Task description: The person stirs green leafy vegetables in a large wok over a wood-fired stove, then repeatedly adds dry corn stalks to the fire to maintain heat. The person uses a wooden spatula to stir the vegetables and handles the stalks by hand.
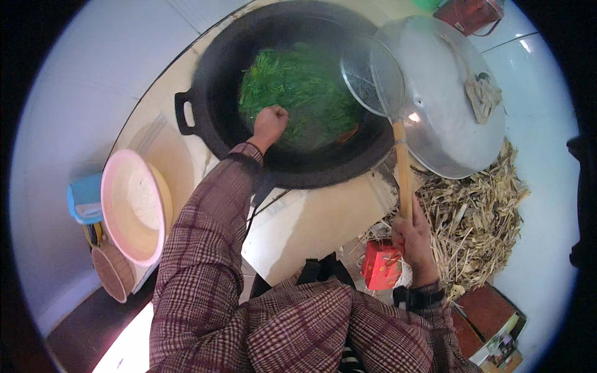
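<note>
A big black wok (298,175) holds leafy green vegetables (298,93), with haze over them. Above the wok's near left part is my left hand (271,123), its fingers curled together; whether something small is between them cannot be told. My right hand (413,233) grips the wooden handle of a wire mesh skimmer (373,77). The skimmer's round mesh head lies over the wok's right side and overlaps a large metal lid (447,112) in view. A piece of cloth (484,98) is tied at the lid's handle.
A pink-rimmed basin (135,210) stands at the left, near a blue container (86,198) and a woven basket (112,272). Dry stalks and husks (475,224) are heaped at the right, beside a red box (380,265). A dark red container (468,16) is at the top right.
</note>
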`<action>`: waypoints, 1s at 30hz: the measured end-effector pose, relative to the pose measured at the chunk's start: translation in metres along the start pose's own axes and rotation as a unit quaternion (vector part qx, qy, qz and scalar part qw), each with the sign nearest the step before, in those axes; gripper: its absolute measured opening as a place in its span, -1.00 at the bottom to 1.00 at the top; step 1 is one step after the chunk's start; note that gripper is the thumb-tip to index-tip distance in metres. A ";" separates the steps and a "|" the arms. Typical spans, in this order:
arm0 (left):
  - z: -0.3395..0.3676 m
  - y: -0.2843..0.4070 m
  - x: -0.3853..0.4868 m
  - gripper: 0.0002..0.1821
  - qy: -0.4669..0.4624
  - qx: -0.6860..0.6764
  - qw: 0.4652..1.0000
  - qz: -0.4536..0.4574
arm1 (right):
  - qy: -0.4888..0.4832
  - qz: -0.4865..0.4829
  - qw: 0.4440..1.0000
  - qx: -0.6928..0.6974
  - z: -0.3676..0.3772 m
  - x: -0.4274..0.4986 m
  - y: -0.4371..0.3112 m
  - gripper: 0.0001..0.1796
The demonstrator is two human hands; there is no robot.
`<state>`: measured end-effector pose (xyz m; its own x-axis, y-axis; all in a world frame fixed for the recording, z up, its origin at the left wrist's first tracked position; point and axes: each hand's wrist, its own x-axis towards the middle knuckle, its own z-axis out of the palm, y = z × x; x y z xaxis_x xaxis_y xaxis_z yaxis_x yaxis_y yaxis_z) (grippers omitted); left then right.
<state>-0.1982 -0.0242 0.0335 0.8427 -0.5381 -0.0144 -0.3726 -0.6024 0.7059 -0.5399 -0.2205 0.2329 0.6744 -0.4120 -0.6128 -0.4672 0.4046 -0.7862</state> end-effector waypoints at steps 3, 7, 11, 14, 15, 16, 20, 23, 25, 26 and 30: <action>0.037 -0.002 0.040 -0.85 0.031 0.070 0.995 0.066 | 0.014 -0.005 0.998 -0.053 0.006 -0.006 0.007 -0.20; 0.068 0.005 0.067 -0.85 0.043 0.127 0.988 0.076 | 0.050 0.016 0.998 -0.027 0.011 -0.011 0.018 -0.18; 0.073 0.013 0.081 -0.81 -0.011 0.171 0.981 0.093 | 0.068 -0.015 0.996 -0.062 0.014 -0.012 0.026 -0.15; 0.075 0.019 0.093 -0.78 -0.024 0.190 0.977 0.093 | 0.059 -0.027 0.997 -0.040 0.017 -0.013 0.026 -0.14; 0.076 0.021 0.097 -0.78 -0.041 0.192 0.974 0.116 | 0.047 -0.036 0.998 -0.026 0.019 -0.013 0.025 -0.14; 0.079 0.022 0.101 -0.77 -0.053 0.195 0.970 0.136 | 0.056 -0.040 0.997 -0.041 0.020 -0.012 0.023 -0.13; 0.095 0.024 0.113 -0.81 -0.060 0.234 0.952 0.190 | 0.060 -0.037 0.996 -0.047 0.025 -0.008 0.017 -0.13; 0.107 0.026 0.118 -0.81 -0.071 0.238 0.956 0.157 | 0.069 -0.031 0.996 -0.054 0.026 -0.005 0.015 -0.13; 0.115 0.030 0.121 -0.83 -0.086 0.237 0.960 0.119 | 0.076 -0.025 0.995 -0.066 0.026 -0.004 0.015 -0.13; 0.119 0.032 0.122 -0.83 -0.088 0.248 0.958 0.113 | 0.079 -0.019 0.994 -0.071 0.025 -0.003 0.015 -0.14; 0.126 0.043 0.125 -0.86 -0.098 0.291 0.946 0.101 | 0.084 -0.010 0.995 -0.059 0.024 -0.005 0.017 -0.15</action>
<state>-0.1576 -0.1921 -0.0276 0.6646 -0.7416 -0.0915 -0.7172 -0.6675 0.2003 -0.5377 -0.1914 0.2243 0.5838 -0.5541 -0.5934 -0.5251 0.2998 -0.7965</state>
